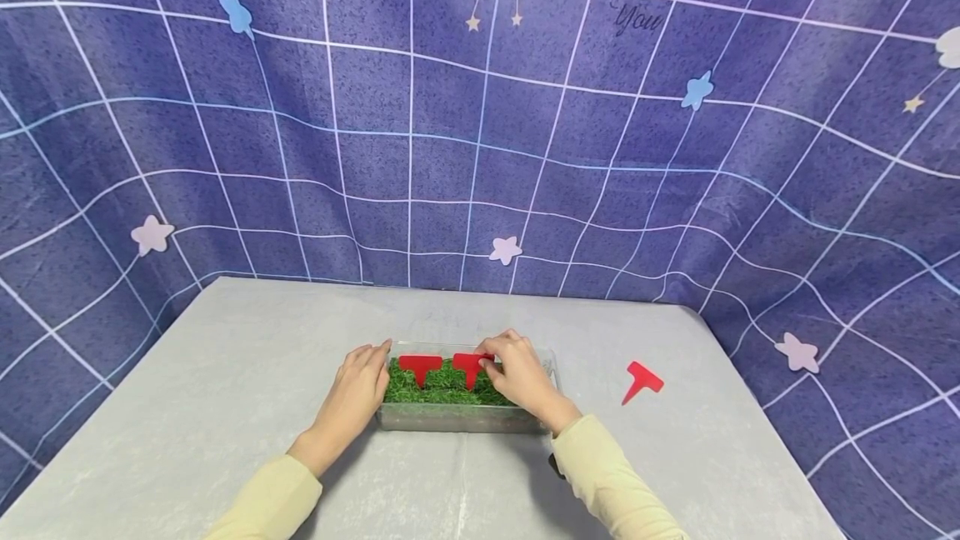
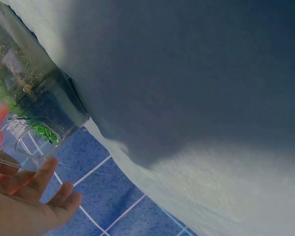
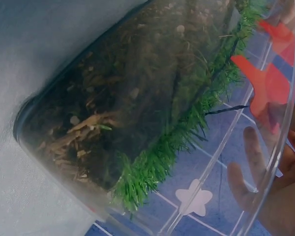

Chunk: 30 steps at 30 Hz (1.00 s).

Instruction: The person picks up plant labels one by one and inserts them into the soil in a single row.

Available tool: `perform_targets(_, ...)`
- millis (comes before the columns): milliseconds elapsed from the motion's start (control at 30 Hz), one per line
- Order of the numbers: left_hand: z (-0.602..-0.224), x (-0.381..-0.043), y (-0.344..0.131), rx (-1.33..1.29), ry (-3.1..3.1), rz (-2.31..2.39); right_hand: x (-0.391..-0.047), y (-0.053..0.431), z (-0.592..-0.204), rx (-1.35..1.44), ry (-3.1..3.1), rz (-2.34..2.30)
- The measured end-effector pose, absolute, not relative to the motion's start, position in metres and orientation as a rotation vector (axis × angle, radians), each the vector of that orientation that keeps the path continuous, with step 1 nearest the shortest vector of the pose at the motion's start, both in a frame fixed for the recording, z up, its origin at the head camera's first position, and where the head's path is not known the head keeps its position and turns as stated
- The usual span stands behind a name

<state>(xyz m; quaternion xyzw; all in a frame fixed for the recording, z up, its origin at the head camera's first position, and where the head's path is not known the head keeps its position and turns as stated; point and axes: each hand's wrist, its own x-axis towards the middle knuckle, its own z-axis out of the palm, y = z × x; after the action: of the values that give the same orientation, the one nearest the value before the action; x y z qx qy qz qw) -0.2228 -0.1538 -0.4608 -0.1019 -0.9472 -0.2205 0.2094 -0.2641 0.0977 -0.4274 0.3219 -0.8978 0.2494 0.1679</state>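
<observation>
A clear plastic box point(image 1: 465, 419) holds soil topped with green grass point(image 1: 442, 396). My left hand point(image 1: 358, 379) grips its left end; in the left wrist view that hand's fingers point(image 2: 44, 172) lie at the clear rim and handle. My right hand point(image 1: 517, 369) pinches the upper right part of a red T-shaped plant label point(image 1: 467, 363), whose stem points down into the grass. To its left, another red plant label point(image 1: 420, 365) stands upright in the grass, apart from both hands. Through the box wall, the right wrist view shows the pinched label point(image 3: 258, 81) and soil point(image 3: 113, 108).
A third red plant label point(image 1: 642, 377) lies on the grey-white table point(image 1: 675, 457), right of the box. Some small black object point(image 1: 556, 466) shows partly beside the right sleeve. Behind the table hangs a blue-purple gridded curtain point(image 1: 450, 148) with stars and clouds.
</observation>
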Motion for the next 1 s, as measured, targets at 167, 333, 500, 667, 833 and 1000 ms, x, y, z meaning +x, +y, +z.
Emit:
perform_targets(167, -0.4606, -0.2227, -0.1541, -0.286, -2.630, -0.618, -0.2642, 0.0978, -0.4274, 0.920, -2.584, 0.686)
perform_targets(333, -0.4607, -0.2226, -0.1541, -0.288, -2.629, -0.621, -0.2635, 0.0975, -0.4281, 0.914, -2.616, 0.694)
perform_targets(500, -0.4617, -0.2233, -0.1545, -0.289, -2.621, -0.613, -0.2638, 0.0974, -0.4290, 0.909, -2.618, 0.697)
perform_targets(667, -0.4625, -0.2235, -0.1544, -0.295, -2.612, -0.610, -0.2636, 0.0980, -0.4286, 0.912, -2.612, 0.709)
perform_targets(833, -0.4625, -0.2232, -0.1543, -0.291, -2.616, -0.611, -0.2632, 0.0981, -0.4269, 0.912, -2.603, 0.714)
perform_targets(1000, -0.4625, -0.2237, -0.1541, -0.291, -2.617, -0.603, -0.2630, 0.0993, -0.4257, 0.915, -2.586, 0.728)
